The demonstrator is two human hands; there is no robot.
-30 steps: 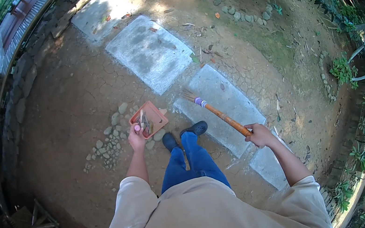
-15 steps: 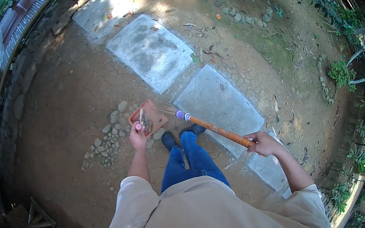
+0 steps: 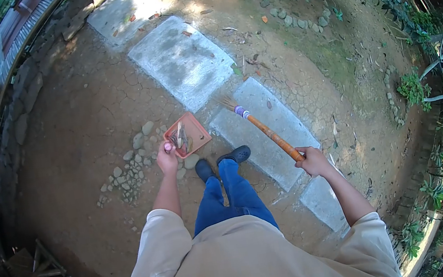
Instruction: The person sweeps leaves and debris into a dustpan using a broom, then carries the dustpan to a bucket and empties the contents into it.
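while the left hand (image 3: 167, 159) grips it, dustpan (image 3: 195, 128): it is orangey pink and sits in front of the dark shoes (image 3: 235, 154), close to some round stones (image 3: 133, 171). dry bits (image 3: 180, 136) lie inside.
left hand: fingers closed around the dustpan's handle, with a pink end poking out. i can't tell if the pan touches the dirt.
right hand (image 3: 313, 162): gripping the top of the brown broom stick.
broom (image 3: 267, 131): it slants across a gray slab (image 3: 287, 123), with a purple and white band. its bristles point at the gap by the next slab (image 3: 181, 58). i can't tell if they touch down.
legs: blue jeans (image 3: 233, 197).
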